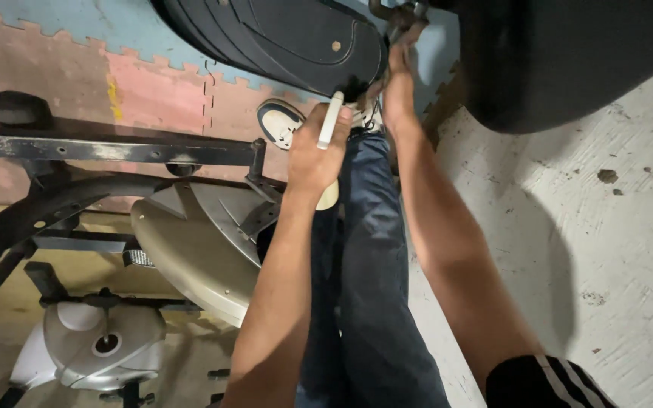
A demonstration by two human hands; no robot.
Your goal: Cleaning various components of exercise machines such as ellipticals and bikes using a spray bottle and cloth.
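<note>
Head view: left hand (313,155) is wrapped around a brush's pale handle (331,121), light, rigid, best held mid-shaft; right hand (400,72) pinches a metal fitting (400,11) on the dark machine housing (289,34).

view: one head-worn camera only | direction: aimed steeply down along the person's own forearms and jeans | range: arms seen close, foam floor mat (153,83) and concrete wall (614,249) farther off | overlap: no second view is provided
</note>
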